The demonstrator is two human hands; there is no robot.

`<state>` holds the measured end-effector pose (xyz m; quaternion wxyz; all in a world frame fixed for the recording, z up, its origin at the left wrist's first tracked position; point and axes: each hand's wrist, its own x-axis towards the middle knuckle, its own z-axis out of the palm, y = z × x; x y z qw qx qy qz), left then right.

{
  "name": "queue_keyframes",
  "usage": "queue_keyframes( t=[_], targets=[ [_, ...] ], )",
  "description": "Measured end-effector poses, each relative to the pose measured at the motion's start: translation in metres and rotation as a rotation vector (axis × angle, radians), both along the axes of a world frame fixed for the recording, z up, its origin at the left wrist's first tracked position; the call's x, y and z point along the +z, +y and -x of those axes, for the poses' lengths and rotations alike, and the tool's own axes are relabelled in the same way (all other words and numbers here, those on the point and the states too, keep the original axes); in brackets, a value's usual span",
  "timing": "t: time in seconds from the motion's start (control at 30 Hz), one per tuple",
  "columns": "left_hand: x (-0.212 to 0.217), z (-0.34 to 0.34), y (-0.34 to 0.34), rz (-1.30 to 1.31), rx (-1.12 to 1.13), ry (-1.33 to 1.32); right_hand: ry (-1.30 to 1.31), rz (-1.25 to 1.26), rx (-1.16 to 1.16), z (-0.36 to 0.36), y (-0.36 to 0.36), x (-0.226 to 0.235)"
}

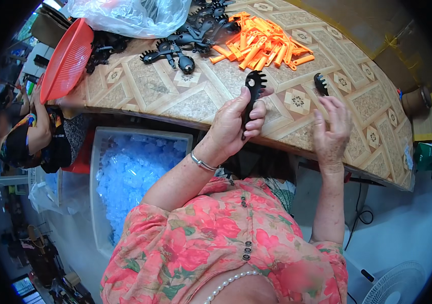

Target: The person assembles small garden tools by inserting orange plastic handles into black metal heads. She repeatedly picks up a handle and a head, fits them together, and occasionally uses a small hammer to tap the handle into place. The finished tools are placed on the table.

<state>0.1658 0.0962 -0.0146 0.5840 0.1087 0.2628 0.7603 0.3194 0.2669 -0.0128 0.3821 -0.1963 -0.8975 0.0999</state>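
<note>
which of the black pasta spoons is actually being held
The one in the left hand: spoon head upright, toothed end up. Another lies on the table beyond the right hand; the rest are piled farther back.

Black toothed spoon head [254,86], orange handles [261,43], red basket [67,60], geometric tan patterned table [145,91]

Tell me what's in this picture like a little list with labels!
Left hand: holds a black pasta spoon upright, toothed head on top
Right hand: open, fingers up, just below a second black spoon head lying on the table
Table: patterned tiles, brown and cream
Orange handles: a loose pile at the far side
Black spoon heads: a heap beside the orange pile
Red basket: tilted at the table's left edge
Clear bag: at the far edge
Bin of clear pieces: beneath the table
</note>
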Motion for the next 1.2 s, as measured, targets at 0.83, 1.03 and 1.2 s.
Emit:
queue_keyframes(
  t=[0.83, 1.03, 1.2],
  targets=[
    [-0.001, 0.016, -0.026, 0.021, 0.304, 0.167, -0.334, -0.083, 0.148, 0.113, 0.014, 0.002],
    [0.018, 0.020, -0.029, -0.030, 0.277, 0.085, -0.344, -0.043, 0.135, 0.109, 0.013, 0.002],
    [0.082, 0.087, -0.037, -0.181, 0.939, 0.471, -0.342, -0.076, 0.129, 0.092, 0.002, 0.006]
  ],
)
